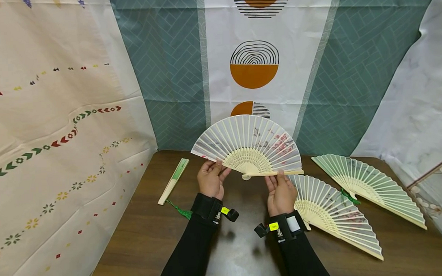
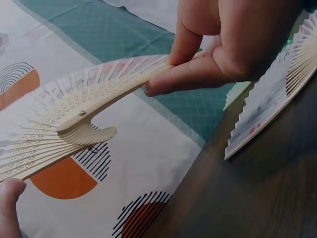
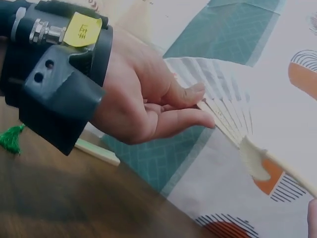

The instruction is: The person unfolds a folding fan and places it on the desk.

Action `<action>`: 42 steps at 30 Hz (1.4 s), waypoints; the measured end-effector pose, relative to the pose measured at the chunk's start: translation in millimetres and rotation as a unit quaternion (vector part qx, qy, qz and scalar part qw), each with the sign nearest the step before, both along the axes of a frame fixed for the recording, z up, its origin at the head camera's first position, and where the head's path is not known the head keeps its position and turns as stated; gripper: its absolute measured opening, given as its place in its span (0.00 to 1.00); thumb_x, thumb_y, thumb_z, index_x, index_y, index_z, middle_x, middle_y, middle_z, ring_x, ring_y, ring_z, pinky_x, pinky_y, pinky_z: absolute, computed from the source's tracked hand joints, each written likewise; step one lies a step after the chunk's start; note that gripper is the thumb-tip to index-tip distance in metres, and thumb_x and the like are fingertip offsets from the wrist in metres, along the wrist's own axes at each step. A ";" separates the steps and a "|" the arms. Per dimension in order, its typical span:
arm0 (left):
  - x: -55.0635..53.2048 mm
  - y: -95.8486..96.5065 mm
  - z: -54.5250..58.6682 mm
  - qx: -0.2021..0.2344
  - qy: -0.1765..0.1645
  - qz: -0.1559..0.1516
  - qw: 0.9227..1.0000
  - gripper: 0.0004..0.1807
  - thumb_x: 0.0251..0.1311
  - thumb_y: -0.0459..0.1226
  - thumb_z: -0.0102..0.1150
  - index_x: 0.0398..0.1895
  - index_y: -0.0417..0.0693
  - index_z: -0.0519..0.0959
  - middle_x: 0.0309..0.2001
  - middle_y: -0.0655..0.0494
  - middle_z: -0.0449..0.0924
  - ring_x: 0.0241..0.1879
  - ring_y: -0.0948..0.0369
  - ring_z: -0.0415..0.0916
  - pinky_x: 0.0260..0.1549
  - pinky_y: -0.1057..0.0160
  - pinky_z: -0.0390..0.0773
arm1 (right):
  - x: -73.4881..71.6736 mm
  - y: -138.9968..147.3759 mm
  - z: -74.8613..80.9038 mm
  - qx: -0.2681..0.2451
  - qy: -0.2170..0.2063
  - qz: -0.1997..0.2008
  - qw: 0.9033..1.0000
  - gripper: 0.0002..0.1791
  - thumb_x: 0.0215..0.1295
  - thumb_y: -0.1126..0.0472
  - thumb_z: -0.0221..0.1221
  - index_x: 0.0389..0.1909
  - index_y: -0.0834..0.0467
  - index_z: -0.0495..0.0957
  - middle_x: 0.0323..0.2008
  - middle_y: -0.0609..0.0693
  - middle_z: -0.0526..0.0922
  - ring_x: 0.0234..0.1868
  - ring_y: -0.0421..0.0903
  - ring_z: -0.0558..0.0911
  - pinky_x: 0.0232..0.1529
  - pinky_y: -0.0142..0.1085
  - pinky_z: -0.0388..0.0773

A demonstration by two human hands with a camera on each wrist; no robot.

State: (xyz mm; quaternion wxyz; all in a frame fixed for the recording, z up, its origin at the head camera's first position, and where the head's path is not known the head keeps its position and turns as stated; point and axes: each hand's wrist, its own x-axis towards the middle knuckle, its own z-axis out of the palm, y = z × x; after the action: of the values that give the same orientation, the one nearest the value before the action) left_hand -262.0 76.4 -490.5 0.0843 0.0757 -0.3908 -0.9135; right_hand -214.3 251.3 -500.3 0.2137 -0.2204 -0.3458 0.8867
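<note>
A spread folding fan [image 1: 242,133], white with pink blossoms and pale slatted ribs, is held up above the table between both hands. My left hand [image 1: 211,181] pinches its left outer rib between thumb and fingers. At the opposite end, my right hand [image 1: 280,195] grips the lower right rib, thumb on the near side. The left wrist view has the right hand [image 2: 223,44] on one guard stick and the left thumb [image 2: 11,191] at the other. In the right wrist view, the left hand [image 3: 148,94] pinches a rib above the fan's pivot [image 3: 255,156].
Left of the hands lies a folded green fan [image 1: 173,181] with a green tassel [image 1: 181,211]. A spread white fan [image 1: 329,203] and a spread green fan [image 1: 372,185] lie on the wooden table [image 1: 137,242] at right. Patterned cloths [image 1: 167,75] hang behind.
</note>
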 end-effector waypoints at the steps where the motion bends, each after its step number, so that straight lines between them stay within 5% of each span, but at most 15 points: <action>1: 0.6 0.4 -0.1 0.003 -0.002 0.002 1.000 0.09 0.82 0.23 0.58 0.43 0.41 0.84 0.35 0.53 0.82 0.32 0.63 0.86 0.35 0.67 0.96 | 0.9 0.0 0.1 -0.006 0.001 0.000 1.000 0.13 0.92 0.60 0.53 0.60 0.64 0.81 0.43 0.48 0.90 0.41 0.38 0.93 0.52 0.30 0.94; 15: 12.0 2.3 -7.3 0.023 -0.031 0.012 0.999 0.06 0.84 0.26 0.58 0.45 0.40 0.83 0.36 0.53 0.80 0.34 0.63 0.84 0.37 0.67 0.96 | 13.7 -1.6 -1.2 -0.058 -0.003 0.006 0.998 0.15 0.92 0.61 0.54 0.68 0.62 0.77 0.48 0.49 0.85 0.46 0.40 0.90 0.54 0.31 0.94; 23: 18.9 -11.9 -11.3 0.007 -0.029 -0.011 0.999 0.06 0.84 0.27 0.59 0.48 0.40 0.84 0.37 0.53 0.84 0.34 0.64 0.86 0.38 0.67 0.96 | 28.4 2.1 -4.8 -0.021 -0.026 0.037 0.999 0.17 0.90 0.62 0.55 0.71 0.61 0.75 0.49 0.48 0.86 0.48 0.39 0.92 0.60 0.36 0.93; 32: 30.8 -44.3 -24.8 -0.056 -0.040 -0.089 0.994 0.06 0.87 0.27 0.55 0.53 0.38 0.82 0.40 0.56 0.85 0.39 0.64 0.87 0.43 0.68 0.96 | 69.9 -0.8 -15.6 0.027 -0.058 0.120 0.991 0.11 0.94 0.58 0.51 0.65 0.60 0.71 0.48 0.47 0.83 0.51 0.39 0.93 0.59 0.38 0.95; 37: 41.1 -63.2 -37.2 -0.128 -0.066 -0.129 0.981 0.05 0.87 0.27 0.55 0.55 0.35 0.80 0.43 0.56 0.83 0.42 0.62 0.85 0.45 0.66 0.96 | 99.8 -5.4 -20.8 0.055 -0.091 0.171 0.980 0.16 0.95 0.56 0.50 0.71 0.61 0.68 0.48 0.47 0.82 0.52 0.37 0.93 0.59 0.38 0.95; 42: 61.5 -81.2 -42.1 -0.188 -0.093 -0.167 0.963 0.05 0.84 0.27 0.60 0.54 0.32 0.80 0.41 0.55 0.84 0.38 0.63 0.87 0.40 0.65 0.96 | 134.4 -9.5 -30.0 0.062 -0.127 0.211 0.967 0.12 0.94 0.56 0.51 0.59 0.62 0.74 0.44 0.47 0.83 0.51 0.38 0.95 0.58 0.37 0.96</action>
State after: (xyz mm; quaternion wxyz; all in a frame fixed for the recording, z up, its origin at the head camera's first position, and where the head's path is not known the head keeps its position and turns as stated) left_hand -200.5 -4.8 -532.6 -0.0936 0.0769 -0.5684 -0.8138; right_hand -79.9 241.8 -530.4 -0.0104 -0.2395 -0.4626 0.8536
